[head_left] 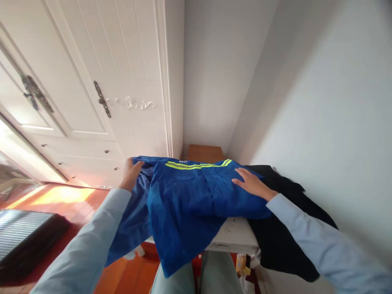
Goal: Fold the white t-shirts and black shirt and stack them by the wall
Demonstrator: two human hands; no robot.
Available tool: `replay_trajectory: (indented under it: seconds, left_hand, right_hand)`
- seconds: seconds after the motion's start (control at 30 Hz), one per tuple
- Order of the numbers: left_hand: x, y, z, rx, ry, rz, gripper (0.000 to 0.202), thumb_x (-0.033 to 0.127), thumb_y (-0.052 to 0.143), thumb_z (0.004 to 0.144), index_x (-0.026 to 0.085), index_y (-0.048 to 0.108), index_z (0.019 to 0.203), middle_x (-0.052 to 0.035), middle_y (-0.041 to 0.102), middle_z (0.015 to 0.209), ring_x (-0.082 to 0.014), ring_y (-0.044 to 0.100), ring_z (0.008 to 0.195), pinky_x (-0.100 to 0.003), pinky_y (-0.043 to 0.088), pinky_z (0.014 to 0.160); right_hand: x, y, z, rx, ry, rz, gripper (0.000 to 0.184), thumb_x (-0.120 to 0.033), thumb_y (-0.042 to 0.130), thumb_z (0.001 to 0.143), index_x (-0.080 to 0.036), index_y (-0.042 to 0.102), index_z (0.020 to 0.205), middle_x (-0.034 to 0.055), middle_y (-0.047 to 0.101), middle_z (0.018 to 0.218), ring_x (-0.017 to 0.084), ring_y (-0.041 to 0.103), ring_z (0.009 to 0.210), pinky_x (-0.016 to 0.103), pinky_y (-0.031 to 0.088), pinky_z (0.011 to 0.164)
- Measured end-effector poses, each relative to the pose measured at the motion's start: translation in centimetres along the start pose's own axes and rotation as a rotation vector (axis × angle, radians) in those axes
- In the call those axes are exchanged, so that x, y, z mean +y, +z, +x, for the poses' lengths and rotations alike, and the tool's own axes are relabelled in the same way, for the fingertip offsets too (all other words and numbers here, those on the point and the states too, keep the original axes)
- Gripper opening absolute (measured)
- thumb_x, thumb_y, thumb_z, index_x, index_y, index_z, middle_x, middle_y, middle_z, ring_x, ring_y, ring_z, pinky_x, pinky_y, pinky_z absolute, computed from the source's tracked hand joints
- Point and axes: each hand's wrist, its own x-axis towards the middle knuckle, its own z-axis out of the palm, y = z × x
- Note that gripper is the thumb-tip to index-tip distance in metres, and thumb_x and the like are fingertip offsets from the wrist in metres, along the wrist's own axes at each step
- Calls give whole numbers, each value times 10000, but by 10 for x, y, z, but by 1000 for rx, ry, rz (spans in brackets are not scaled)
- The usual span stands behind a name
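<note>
A blue work jacket point(183, 200) with yellow reflective stripes lies spread over a small white table point(234, 237), its lower part hanging off the near and left edges. My left hand point(131, 173) grips the jacket's left edge, fingers curled round the cloth. My right hand point(249, 182) lies flat on the jacket's right side, fingers stretched out and apart. Both arms wear light blue sleeves.
A black garment point(284, 216) lies on the table to the right, against the white wall. A white wardrobe point(101, 98) with dark handles stands at the left over a reddish wooden floor point(64, 196). A dark ribbed object point(24, 237) lies at the lower left.
</note>
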Motion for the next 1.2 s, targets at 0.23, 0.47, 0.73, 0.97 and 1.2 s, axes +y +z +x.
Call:
replay_trajectory:
  seconds: [0.23, 0.47, 0.73, 0.97, 1.2]
  left_hand:
    - [-32, 37, -148, -396, 246, 242, 654, 438, 675, 822, 142, 525, 1386, -204, 472, 1530, -368, 259, 1533, -538, 262, 1238]
    - [-95, 2, -272, -4, 123, 204, 790, 528, 638, 857, 155, 380, 1504, -224, 419, 1545, -388, 363, 1472, -611, 358, 1166]
    - [-101, -25, -254, -115, -373, -40, 885, 662, 870, 467, 166, 551, 1127, -59, 645, 909, -230, 670, 732, -349, 566, 599]
    - [-73, -44, -268, -210, -628, -344, 758, 490, 871, 438, 185, 548, 1052, -22, 688, 788, -225, 680, 658, -277, 502, 489]
    - [-88, -129, -238, -181, -618, -120, 427, 423, 646, 561, 247, 688, 948, 16, 758, 872, -271, 717, 839, -323, 568, 664]
  right_hand:
    - [38, 10, -106, 40, 286, 259, 1124, -755, 687, 705, -88, 360, 1548, 263, 388, 1584, 419, 394, 1463, 565, 336, 1205]
    - [45, 12, -153, 59, 230, 472, 752, -632, 752, 702, -179, 662, 1296, 157, 710, 1277, 399, 652, 1202, 540, 487, 1082]
    - [-19, -62, -119, 111, 432, 841, 553, -609, 673, 785, -182, 691, 1136, 153, 762, 1087, 319, 730, 942, 428, 579, 869]
    - [-5, -32, -209, -221, 471, 924, 564, -607, 773, 724, -212, 659, 1111, 75, 730, 951, 242, 698, 806, 343, 573, 744]
    - [36, 3, -284, -726, 429, 841, 723, -701, 811, 628, -179, 649, 1102, 4, 618, 758, 159, 630, 672, 274, 524, 631]
